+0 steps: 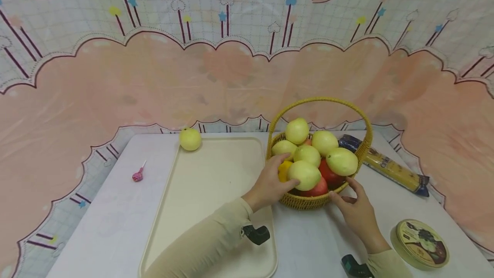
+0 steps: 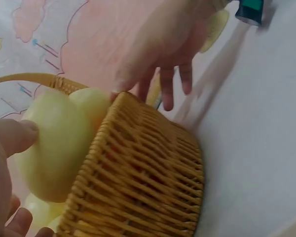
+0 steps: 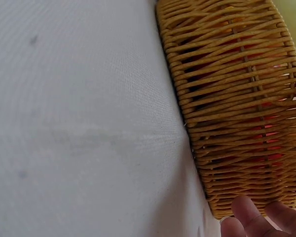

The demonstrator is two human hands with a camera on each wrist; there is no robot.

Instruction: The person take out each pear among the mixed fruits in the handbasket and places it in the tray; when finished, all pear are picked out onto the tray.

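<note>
A woven wicker basket (image 1: 305, 202) with a tall handle holds several pale yellow-green fruits, with red fruits (image 1: 331, 176) and a yellow-orange one (image 1: 284, 170) lower down. My left hand (image 1: 271, 180) is at its front left; the thumb touches the frontmost pale green fruit (image 1: 306, 176), whose exact kind I cannot tell. That hand's other fingers are spread apart, partly hidden behind fruit in the left wrist view. At the basket's front right, my right hand (image 1: 356, 211) touches the rim with its fingertips, the remaining fingers loose beside the woven wall (image 3: 237, 108).
A cream tray (image 1: 204, 183) lies left of the basket, with a yellow-green apple (image 1: 190, 139) at its far left corner. Farther left is a pink lollipop (image 1: 137, 176). Behind the basket's right side lies a long packet (image 1: 390, 166); a round tin (image 1: 422, 243) stands at front right.
</note>
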